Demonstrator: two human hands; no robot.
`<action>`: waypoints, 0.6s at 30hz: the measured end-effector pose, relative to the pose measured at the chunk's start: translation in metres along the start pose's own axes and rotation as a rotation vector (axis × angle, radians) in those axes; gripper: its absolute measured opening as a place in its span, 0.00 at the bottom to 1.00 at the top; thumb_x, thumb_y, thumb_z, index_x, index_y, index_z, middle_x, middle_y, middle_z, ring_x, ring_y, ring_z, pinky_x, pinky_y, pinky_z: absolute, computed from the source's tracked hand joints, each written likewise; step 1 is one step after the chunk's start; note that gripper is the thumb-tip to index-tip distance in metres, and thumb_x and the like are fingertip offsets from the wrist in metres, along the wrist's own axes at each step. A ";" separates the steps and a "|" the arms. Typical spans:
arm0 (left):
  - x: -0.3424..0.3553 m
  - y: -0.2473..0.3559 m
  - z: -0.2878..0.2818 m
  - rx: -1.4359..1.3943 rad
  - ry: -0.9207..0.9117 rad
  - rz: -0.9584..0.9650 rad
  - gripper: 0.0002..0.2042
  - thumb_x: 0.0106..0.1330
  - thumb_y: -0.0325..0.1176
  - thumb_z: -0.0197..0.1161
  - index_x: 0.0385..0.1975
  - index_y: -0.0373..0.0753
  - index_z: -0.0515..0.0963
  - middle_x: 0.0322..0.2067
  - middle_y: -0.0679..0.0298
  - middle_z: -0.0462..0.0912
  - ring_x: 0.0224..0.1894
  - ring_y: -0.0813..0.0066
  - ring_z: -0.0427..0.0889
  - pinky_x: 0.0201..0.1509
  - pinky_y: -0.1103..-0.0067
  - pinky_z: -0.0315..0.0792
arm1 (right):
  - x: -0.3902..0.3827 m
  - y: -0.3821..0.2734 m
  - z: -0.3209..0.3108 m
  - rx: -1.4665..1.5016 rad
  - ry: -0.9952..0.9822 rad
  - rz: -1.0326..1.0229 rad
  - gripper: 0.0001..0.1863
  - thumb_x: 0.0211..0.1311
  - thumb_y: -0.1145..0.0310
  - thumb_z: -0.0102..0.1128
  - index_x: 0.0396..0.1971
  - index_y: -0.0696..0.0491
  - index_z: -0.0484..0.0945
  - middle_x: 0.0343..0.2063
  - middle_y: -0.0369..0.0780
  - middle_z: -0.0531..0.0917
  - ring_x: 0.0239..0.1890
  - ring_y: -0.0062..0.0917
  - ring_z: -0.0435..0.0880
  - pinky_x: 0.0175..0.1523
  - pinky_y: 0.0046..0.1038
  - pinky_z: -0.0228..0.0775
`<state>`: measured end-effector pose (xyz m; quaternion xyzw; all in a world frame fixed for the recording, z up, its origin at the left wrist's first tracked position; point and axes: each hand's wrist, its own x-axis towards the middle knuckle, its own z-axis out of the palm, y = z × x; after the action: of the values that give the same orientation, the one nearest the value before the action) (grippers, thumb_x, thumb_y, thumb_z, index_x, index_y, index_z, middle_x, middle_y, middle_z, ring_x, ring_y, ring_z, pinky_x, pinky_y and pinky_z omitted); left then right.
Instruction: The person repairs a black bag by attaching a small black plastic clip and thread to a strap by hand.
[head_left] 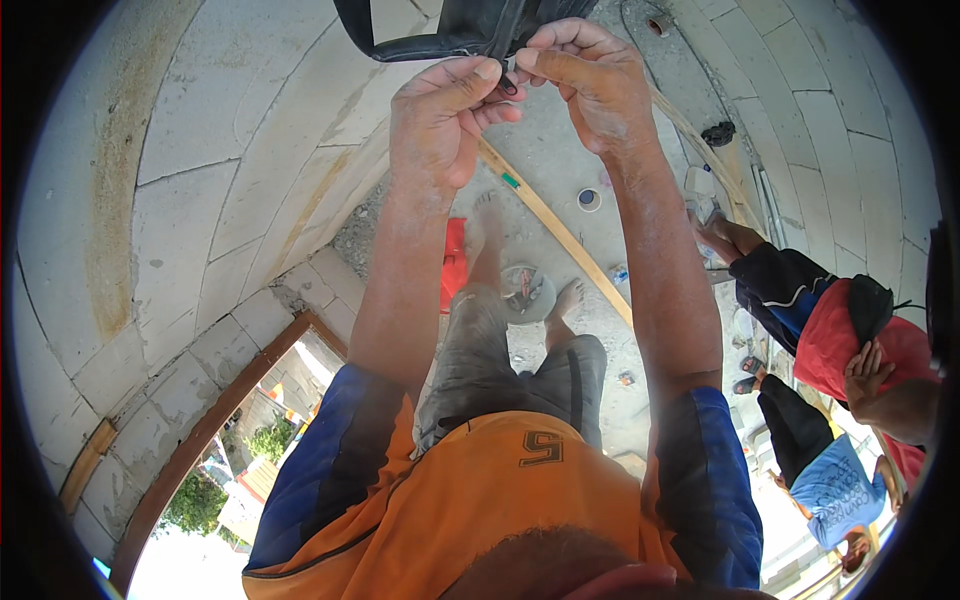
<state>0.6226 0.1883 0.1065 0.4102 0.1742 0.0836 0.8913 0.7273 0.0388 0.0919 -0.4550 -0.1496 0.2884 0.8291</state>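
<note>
Fingers (487, 70) of the left hand (435, 115) and right hand (605, 100) pinch at a black bag, close together, thumbs pressed in; from here I can't make out each exact grip. Pale block walls (190, 220) rise around a dusty floor (545, 180). The black bag (475, 18) is up by the hands, above a slanting wooden batten (555, 235). A grey bucket (540, 310) stands between bare feet (487, 205). Smallest, a narrow black tab (508, 87) dangles at the left fingertips.
</note>
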 end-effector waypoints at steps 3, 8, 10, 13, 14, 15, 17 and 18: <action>0.004 -0.005 0.002 -0.002 -0.013 -0.033 0.10 0.68 0.27 0.67 0.42 0.26 0.83 0.35 0.51 0.88 0.35 0.63 0.88 0.36 0.75 0.83 | 0.002 0.006 0.001 -0.127 0.150 -0.016 0.09 0.57 0.80 0.69 0.38 0.60 0.82 0.29 0.40 0.88 0.31 0.25 0.87 0.39 0.24 0.73; 0.013 -0.010 0.000 -0.009 0.049 -0.041 0.10 0.67 0.27 0.67 0.43 0.27 0.82 0.35 0.53 0.87 0.36 0.63 0.88 0.37 0.74 0.83 | 0.001 0.005 0.023 -0.326 0.465 -0.033 0.16 0.55 0.75 0.73 0.42 0.64 0.80 0.30 0.43 0.88 0.30 0.27 0.87 0.38 0.23 0.72; 0.017 -0.010 -0.004 -0.017 0.037 -0.043 0.10 0.68 0.27 0.67 0.43 0.27 0.82 0.35 0.53 0.87 0.36 0.62 0.88 0.37 0.73 0.83 | 0.000 -0.002 0.025 -0.265 0.451 0.015 0.18 0.56 0.75 0.71 0.45 0.66 0.79 0.32 0.44 0.88 0.31 0.28 0.88 0.39 0.24 0.72; 0.020 -0.012 -0.003 -0.027 0.030 -0.046 0.09 0.68 0.27 0.66 0.42 0.27 0.82 0.35 0.53 0.86 0.36 0.62 0.88 0.38 0.73 0.83 | -0.001 -0.003 0.018 -0.098 0.405 0.059 0.19 0.57 0.76 0.70 0.47 0.67 0.79 0.34 0.45 0.88 0.34 0.29 0.88 0.39 0.26 0.72; 0.020 -0.012 -0.001 -0.029 0.036 -0.046 0.09 0.68 0.27 0.66 0.42 0.27 0.82 0.35 0.53 0.86 0.37 0.62 0.87 0.38 0.72 0.83 | -0.001 -0.002 0.014 0.008 0.371 0.056 0.18 0.55 0.76 0.70 0.45 0.68 0.80 0.35 0.45 0.88 0.34 0.29 0.89 0.38 0.26 0.71; 0.021 -0.012 0.000 -0.028 0.034 -0.048 0.09 0.68 0.27 0.66 0.42 0.27 0.82 0.35 0.53 0.86 0.37 0.62 0.87 0.38 0.72 0.83 | 0.001 -0.001 0.012 0.008 0.373 0.053 0.18 0.55 0.76 0.70 0.45 0.68 0.80 0.35 0.45 0.88 0.34 0.29 0.89 0.38 0.26 0.71; 0.021 -0.014 -0.002 -0.050 0.034 -0.045 0.09 0.69 0.27 0.65 0.42 0.27 0.82 0.35 0.53 0.86 0.37 0.62 0.87 0.39 0.72 0.82 | 0.005 0.001 0.012 0.161 0.378 0.127 0.18 0.54 0.76 0.71 0.44 0.68 0.80 0.34 0.47 0.87 0.33 0.31 0.89 0.38 0.27 0.71; 0.021 -0.014 -0.002 -0.050 0.032 -0.047 0.09 0.69 0.27 0.65 0.42 0.27 0.82 0.35 0.53 0.86 0.37 0.62 0.87 0.39 0.72 0.82 | 0.006 0.000 0.012 0.162 0.380 0.125 0.18 0.54 0.76 0.71 0.44 0.68 0.80 0.34 0.47 0.87 0.33 0.31 0.89 0.38 0.27 0.71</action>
<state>0.6419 0.1864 0.0895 0.3824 0.1958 0.0736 0.9000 0.7260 0.0504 0.0977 -0.4416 0.0616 0.2596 0.8566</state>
